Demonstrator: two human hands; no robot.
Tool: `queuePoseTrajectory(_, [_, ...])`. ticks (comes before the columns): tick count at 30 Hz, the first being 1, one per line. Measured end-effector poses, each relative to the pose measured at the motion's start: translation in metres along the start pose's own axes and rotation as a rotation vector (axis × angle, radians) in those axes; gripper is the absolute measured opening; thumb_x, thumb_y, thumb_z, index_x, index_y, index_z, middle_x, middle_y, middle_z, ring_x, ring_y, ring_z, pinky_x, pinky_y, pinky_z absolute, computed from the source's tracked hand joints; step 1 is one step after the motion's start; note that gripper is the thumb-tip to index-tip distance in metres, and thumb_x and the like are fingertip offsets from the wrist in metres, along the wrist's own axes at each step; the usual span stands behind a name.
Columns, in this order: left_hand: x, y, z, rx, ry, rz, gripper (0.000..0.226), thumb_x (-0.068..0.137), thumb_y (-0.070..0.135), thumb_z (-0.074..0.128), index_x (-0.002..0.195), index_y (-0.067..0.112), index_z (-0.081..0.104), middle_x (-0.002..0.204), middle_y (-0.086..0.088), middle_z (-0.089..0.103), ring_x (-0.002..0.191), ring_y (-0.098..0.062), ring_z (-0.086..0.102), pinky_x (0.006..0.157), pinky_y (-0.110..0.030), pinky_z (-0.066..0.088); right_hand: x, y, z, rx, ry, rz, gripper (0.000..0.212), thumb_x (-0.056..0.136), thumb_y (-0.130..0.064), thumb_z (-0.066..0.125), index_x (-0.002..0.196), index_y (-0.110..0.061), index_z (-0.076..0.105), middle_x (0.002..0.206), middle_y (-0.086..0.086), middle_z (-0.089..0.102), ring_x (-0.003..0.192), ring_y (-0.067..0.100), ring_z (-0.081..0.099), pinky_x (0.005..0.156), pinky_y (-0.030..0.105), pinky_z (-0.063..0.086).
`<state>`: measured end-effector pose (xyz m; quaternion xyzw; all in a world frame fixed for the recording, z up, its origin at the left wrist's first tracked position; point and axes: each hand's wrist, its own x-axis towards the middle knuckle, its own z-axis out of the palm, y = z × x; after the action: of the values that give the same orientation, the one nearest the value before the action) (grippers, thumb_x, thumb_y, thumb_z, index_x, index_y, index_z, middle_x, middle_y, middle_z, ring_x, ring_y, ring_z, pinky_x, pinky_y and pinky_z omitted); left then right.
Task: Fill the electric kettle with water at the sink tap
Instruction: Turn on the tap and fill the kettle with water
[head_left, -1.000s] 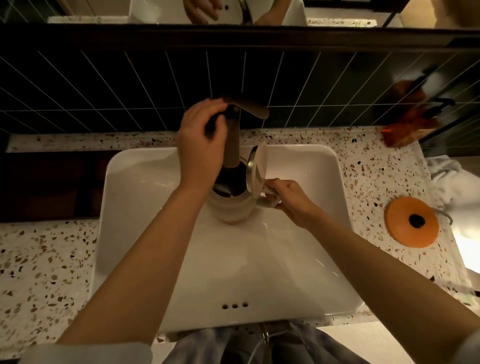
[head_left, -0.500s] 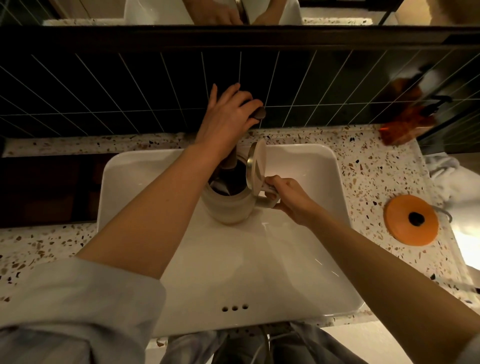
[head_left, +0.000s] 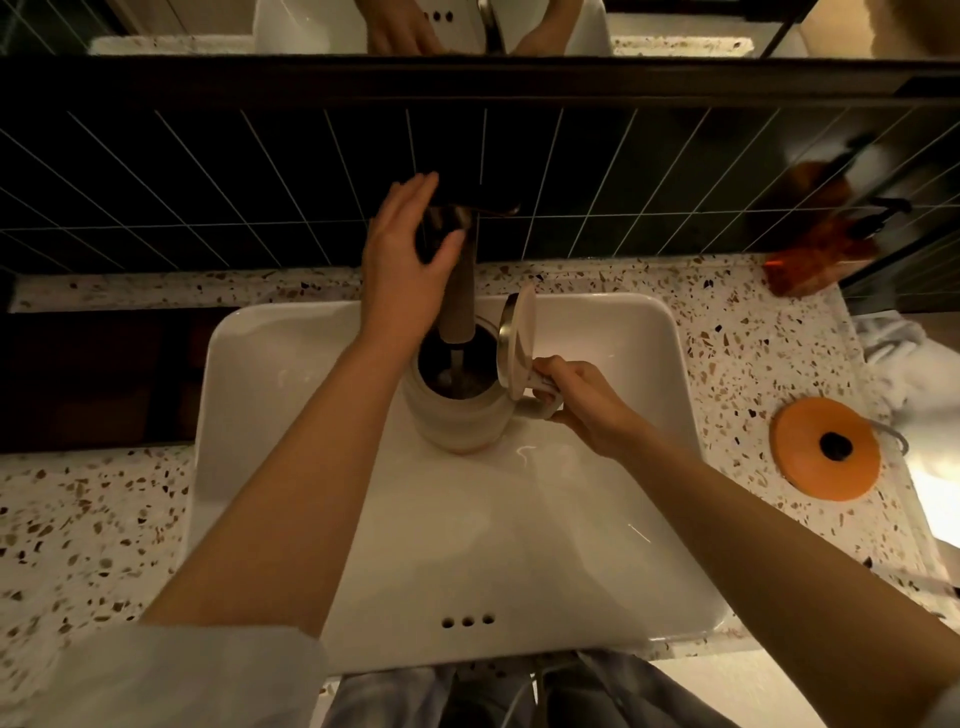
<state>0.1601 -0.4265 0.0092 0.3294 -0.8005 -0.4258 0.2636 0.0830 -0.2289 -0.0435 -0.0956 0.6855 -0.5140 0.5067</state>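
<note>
While water runs in, the kettle (head_left: 457, 410) will likely grow heavy beyond the right hand (head_left: 587, 410) clenched round its handle; left hand (head_left: 402, 270) loosely cups the tap (head_left: 457, 270).

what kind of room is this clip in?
Likely a bathroom vanity: white rectangular ceramic basin set in a speckled terrazzo counter, a mirror above dark tiled wall. Could be a kitchenette.

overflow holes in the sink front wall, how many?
3, in a row on the near wall of the sink: left, middle, right. None look hidden; both arms pass to either side of them.
</note>
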Motion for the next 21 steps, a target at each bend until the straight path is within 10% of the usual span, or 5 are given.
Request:
queuePoseTrajectory(9, [-0.084, -0.061, -0.012, -0.452, 0.125, -0.766, 0.053, 0.093, 0.033, 0.059, 0.143, 0.02, 0.048, 0.144, 0.0, 0.053, 0.132, -0.016, 0.047, 0.112, -0.033, 0.035, 0.003, 0.006, -0.002, 0.057, -0.022, 0.013, 0.03, 0.096, -0.031, 0.053, 0.084, -0.011, 0.071, 0.076, 0.001, 0.068, 0.078, 0.011, 0.067, 0.085, 0.034, 0.053])
queuePoseTrajectory(21, [-0.102, -0.058, 0.008, -0.666, 0.029, -0.827, 0.04, 0.098, 0.039, 0.052, 0.127, 0.015, 0.063, 0.126, -0.005, 0.068, 0.122, -0.018, 0.059, 0.113, -0.042, 0.039, 0.002, 0.004, 0.008, 0.03, 0.091, 0.021, 0.041, 0.096, -0.035, 0.054, 0.086, 0.001, 0.07, 0.082, 0.014, 0.065, 0.067, 0.006, 0.067, 0.06, 0.015, 0.053])
